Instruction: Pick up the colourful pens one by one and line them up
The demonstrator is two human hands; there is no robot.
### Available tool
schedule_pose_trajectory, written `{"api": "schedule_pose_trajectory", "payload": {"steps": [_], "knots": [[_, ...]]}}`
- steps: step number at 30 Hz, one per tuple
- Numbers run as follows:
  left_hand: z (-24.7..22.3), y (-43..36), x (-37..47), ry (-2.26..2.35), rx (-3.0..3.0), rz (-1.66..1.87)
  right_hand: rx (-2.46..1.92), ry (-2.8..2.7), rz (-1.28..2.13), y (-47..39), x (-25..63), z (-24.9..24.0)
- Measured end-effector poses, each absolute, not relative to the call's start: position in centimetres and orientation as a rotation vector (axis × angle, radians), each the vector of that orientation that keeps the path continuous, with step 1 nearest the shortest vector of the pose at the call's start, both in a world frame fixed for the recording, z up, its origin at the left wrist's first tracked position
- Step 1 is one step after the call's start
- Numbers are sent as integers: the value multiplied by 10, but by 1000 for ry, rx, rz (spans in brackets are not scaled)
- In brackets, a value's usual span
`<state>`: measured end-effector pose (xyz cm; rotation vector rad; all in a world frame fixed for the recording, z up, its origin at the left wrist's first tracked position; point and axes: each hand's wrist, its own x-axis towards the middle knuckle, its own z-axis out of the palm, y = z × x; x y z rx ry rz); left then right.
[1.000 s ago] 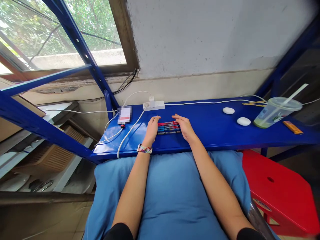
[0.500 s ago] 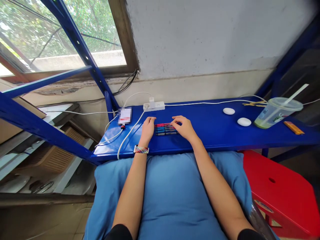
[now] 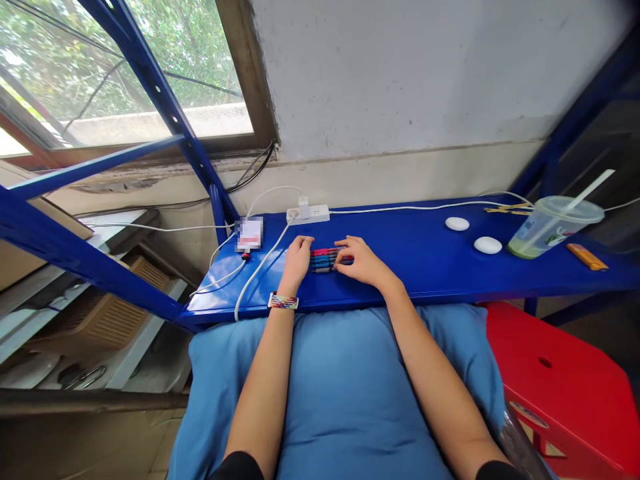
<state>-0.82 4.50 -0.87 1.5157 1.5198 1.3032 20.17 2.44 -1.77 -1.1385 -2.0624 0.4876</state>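
Several slim pens (image 3: 323, 260), red, blue and dark grey, lie side by side across the blue shelf top between my hands. My left hand (image 3: 299, 257), with a multicoloured band (image 3: 283, 301) on its wrist, stands at their left ends. Its fingers reach forward, the tips partly hidden, and it grips nothing that I can see. Over the right part of the row is my right hand (image 3: 364, 261). Its thumb and index finger come together at the nearer pens, while the other fingers stay extended above. The right ends of the pens are hidden under it.
Behind the pens sits a white power strip (image 3: 316, 213), its white cable (image 3: 260, 267) running over the front edge. Two white oval objects (image 3: 487, 245) and a lidded plastic cup (image 3: 553, 227) with a straw stand right. A blue pillow (image 3: 345, 373) fills the near side, beside a red stool (image 3: 565, 373).
My right hand has shifted left and nearer over the pens, its thumb and index finger drawing together at them. My left hand stays almost where it was.
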Motion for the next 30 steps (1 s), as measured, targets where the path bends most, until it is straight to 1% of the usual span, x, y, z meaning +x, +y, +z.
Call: {"api": "schedule_pose_trajectory", "payload": {"steps": [12,16,20,23,26,30], "knots": [[-9,46,-9,1511,1540,1290,-1135,-2175,522,20,204,-17],[-4,42,-7,1483,1583,1319,-1042,-2175,539,18,204,-11],[3,35,-3,1308,1732,1314,-954,-1987,546,19,204,-4],[5,31,0,1189,1780,1276,-1007,-1859,563,19,204,-2],[4,30,1,1168,1794,1270,-1083,-1788,505,19,205,-3],[3,31,0,1127,1726,1359,-1135,-1634,442,24,206,-6]]}}
